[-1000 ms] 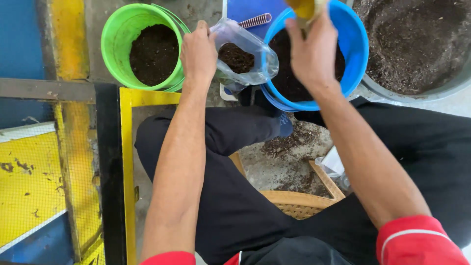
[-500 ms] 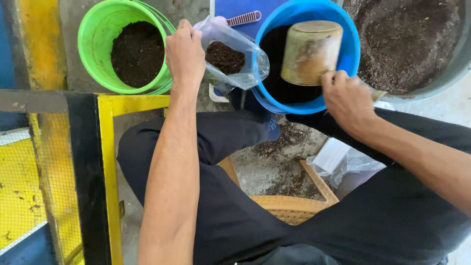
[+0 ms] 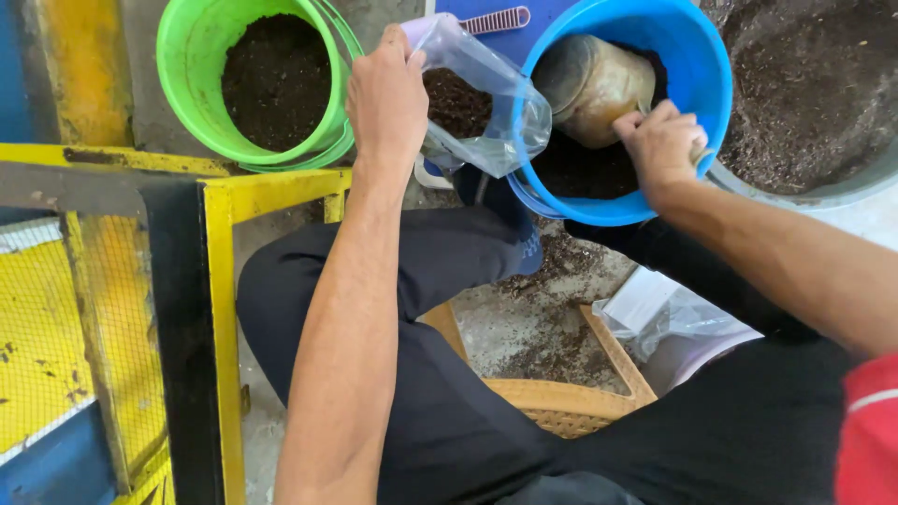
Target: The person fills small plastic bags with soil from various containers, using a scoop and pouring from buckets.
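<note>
Left hand, upper centre, fingers pinching the rim of a clear plastic bag part-filled with soil. Right hand, fingers curled around a tan scoop inside the blue bucket. Green bucket of soil upper left; yellow frame beside the knee.

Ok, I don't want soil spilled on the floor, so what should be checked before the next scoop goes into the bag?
1. Left hand grips the clear plastic bag at its rim: ok.
2. Bag mouth open wide enough: cannot tell.
3. Right hand holds the tan scoop cup down in the blue bucket: ok.
4. Scoop filled with soil: cannot tell.
5. Bag close beside the blue bucket's rim: ok.
6. Floor free of spilled soil: not ok, soil is scattered there.
</note>
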